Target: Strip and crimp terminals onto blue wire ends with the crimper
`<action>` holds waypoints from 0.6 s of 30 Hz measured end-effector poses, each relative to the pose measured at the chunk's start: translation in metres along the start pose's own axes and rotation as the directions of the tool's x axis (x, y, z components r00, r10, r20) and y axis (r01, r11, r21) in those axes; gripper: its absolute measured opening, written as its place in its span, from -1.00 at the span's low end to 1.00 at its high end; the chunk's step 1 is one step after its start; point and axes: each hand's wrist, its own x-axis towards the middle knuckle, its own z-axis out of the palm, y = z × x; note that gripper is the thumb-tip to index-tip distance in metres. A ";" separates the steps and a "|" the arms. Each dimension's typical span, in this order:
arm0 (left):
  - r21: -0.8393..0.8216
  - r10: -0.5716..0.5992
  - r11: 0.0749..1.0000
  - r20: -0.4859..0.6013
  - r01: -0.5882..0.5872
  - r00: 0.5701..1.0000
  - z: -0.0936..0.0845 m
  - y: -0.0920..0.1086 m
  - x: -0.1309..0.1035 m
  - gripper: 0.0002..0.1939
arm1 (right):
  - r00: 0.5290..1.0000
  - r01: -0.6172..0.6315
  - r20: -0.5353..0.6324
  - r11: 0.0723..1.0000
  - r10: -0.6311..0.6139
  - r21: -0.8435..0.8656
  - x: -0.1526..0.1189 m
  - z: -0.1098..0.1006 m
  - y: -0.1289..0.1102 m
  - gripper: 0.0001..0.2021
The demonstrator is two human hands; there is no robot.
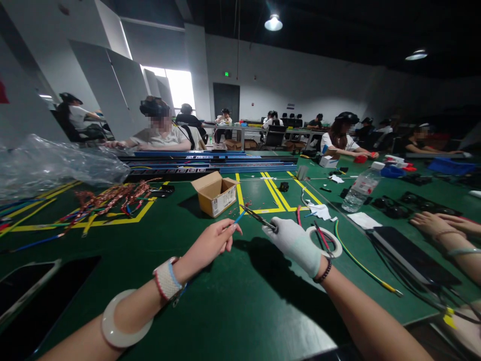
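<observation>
My left hand (pixel 212 240), bare, pinches a short blue wire (pixel 240 216) between thumb and fingers near the middle of the green table (pixel 225 301). My right hand (pixel 295 243) wears a white glove and is closed round a dark metal hand tool (pixel 259 218). The tool's tip points up and left and meets or overlaps the blue wire's end; whether its jaws grip the wire is too small to tell. Just beyond my left hand stands an open cardboard box (pixel 218 198). A roll of white tape (pixel 326 240) lies beside my gloved hand, with red wires across it.
Bare copper wires (pixel 116 198) and plastic wrap (pixel 56 165) lie at left. A yellow-green cable (pixel 361 268), water bottle (pixel 364 188) and black device (pixel 413 255) are at right, near another person's hands (pixel 438 225). Blue rails (pixel 210 163) cross the far side; people sit beyond.
</observation>
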 end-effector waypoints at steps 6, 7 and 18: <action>0.270 0.143 0.954 -0.037 -0.128 0.989 -0.008 0.010 -0.003 -0.64 | 0.962 0.039 0.236 0.927 -0.136 0.374 -0.001 0.000 0.010 -0.62; 0.309 0.161 0.940 -0.030 -0.144 0.986 -0.010 0.011 -0.003 -0.64 | 0.943 -0.004 0.303 0.904 -0.139 0.427 -0.002 0.000 0.012 -0.60; 0.486 0.312 0.828 0.015 -0.280 0.950 -0.019 -0.002 0.000 -0.66 | 0.735 -0.313 0.539 0.499 -0.411 0.808 -0.018 -0.002 0.009 -0.53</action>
